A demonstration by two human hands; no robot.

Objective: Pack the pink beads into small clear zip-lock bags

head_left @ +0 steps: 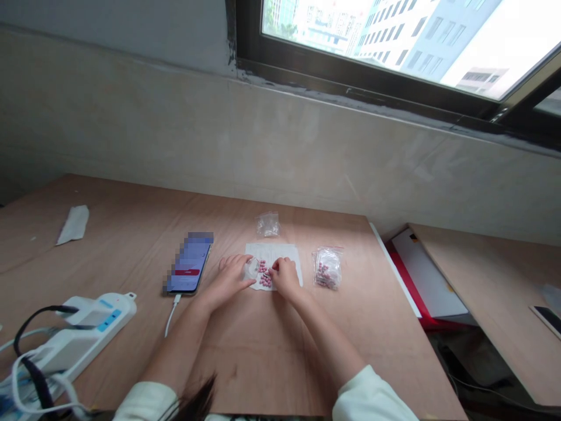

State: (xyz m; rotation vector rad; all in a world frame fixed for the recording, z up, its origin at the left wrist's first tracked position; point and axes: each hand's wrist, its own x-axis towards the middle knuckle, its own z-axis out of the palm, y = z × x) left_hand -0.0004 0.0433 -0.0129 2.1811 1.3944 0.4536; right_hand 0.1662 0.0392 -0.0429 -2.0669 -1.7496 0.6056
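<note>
Pale plywood tabletop (263, 351), seen on my head-camera feed: the left hand (228, 279) curls around a small clear cup (252, 268), held just beside a loose cluster of pink pills (264, 273) on a white paper sheet (284, 251). The right hand (284, 278) sits at the cluster's other side, fingertips (274, 266) pinched together at its edge; from here I cannot tell whether they hold a pill. Pills this small and loose call for a light touch, low over the paper, so none roll off. The cluster lies between the two hands. To the right, a clear zip bag (328, 269) holds more pink pills; a crumpled clear bag (267, 225) lies beyond the paper, a cabled phone (188, 263) to the left.
</note>
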